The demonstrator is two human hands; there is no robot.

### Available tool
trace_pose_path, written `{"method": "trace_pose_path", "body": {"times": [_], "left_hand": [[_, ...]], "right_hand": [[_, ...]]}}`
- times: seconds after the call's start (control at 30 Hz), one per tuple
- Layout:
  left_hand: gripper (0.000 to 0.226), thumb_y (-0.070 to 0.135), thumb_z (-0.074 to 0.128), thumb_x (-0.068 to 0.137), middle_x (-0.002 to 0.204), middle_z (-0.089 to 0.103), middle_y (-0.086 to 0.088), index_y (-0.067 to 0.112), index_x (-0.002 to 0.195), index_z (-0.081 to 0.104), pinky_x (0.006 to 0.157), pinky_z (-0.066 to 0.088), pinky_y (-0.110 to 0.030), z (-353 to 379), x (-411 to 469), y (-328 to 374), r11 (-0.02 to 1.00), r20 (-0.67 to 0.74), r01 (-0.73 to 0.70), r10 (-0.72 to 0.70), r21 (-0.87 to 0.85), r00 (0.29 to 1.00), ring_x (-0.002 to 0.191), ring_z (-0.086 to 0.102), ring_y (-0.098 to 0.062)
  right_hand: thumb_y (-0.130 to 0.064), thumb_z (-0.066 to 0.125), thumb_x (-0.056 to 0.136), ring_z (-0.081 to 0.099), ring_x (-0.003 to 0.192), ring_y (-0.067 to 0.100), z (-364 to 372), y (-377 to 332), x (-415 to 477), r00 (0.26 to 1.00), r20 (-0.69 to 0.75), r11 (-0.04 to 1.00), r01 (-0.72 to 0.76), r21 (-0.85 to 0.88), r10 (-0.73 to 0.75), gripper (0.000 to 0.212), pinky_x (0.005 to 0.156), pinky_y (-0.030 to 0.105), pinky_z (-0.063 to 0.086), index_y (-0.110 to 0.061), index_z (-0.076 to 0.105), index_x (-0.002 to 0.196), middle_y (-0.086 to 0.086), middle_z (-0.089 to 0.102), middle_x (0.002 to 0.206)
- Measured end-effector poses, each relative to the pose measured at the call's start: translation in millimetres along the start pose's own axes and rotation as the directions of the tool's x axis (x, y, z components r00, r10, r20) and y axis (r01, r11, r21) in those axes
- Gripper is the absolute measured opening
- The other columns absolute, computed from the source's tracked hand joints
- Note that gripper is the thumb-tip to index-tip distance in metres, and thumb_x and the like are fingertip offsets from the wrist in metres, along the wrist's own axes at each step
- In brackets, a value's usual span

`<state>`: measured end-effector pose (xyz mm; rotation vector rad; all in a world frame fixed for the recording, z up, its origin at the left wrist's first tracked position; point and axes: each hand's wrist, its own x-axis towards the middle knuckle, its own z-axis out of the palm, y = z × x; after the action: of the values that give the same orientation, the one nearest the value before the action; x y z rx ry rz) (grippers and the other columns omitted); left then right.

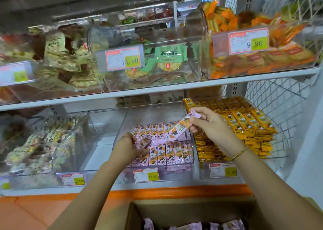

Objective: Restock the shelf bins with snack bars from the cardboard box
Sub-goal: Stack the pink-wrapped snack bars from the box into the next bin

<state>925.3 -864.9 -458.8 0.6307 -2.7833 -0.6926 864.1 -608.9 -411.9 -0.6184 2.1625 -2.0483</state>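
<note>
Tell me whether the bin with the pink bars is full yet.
Not full. The pink bars sit in two rows at the front of the bin; bare clear floor shows behind them.

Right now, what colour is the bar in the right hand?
The bar is pink and orange; head view.

Facing a white shelf board spanning left to right, crossing a perforated upright. Looking through wire mesh closing the right end. Looking down at orange floor near left, meeting an orange base strip; glimpsing pale wall far right.
</note>
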Motion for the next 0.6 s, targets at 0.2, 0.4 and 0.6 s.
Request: {"method": "trace_pose_path", "body": {"times": [0.2,0.4,0.6], "left_hand": [[0.040,0.040,0.073,0.079,0.096,0.066,0.003,0.013,0.107,0.061,0.078,0.048,-0.026,-12.9,-3.4,21.3,0.948,0.017,-0.098,0.108,-0.302,0.994,0.092,0.064,-0.017],[0.027,0.024,0.061,0.085,0.095,0.072,-0.015,0.004,0.103,0.060,0.072,0.059,-0.025,-5.2,-9.2,56.2,0.345,0.461,0.382,0.185,-0.858,0.868,0.085,0.072,-0.020],[0.010,0.013,0.062,0.086,0.089,0.072,-0.012,0.005,0.092,0.062,0.070,0.059,-0.024,8.5,6.0,69.4,0.167,0.410,0.384,0.170,-0.908,0.896,0.080,0.070,-0.016]], "right_hand": [[-0.004,0.051,0.095,0.065,0.068,0.017,8.3,-7.2,10.1,0.998,0.058,1.000,-0.004,-0.028,0.006,0.029,0.068,0.025,0.057,-0.016,0.058,0.120,0.007,0.062,0.083],[0.001,0.056,0.091,0.070,0.067,0.023,6.6,-3.9,16.4,0.995,0.028,0.978,-0.095,0.184,0.091,0.016,0.064,0.021,0.058,-0.010,0.057,0.102,0.010,0.059,0.090],[-0.027,0.072,0.083,0.058,0.047,0.006,4.6,2.0,6.1,0.998,0.062,0.947,0.003,-0.321,0.018,0.026,0.045,0.015,0.041,-0.005,0.057,0.088,0.001,0.064,0.069]]}}
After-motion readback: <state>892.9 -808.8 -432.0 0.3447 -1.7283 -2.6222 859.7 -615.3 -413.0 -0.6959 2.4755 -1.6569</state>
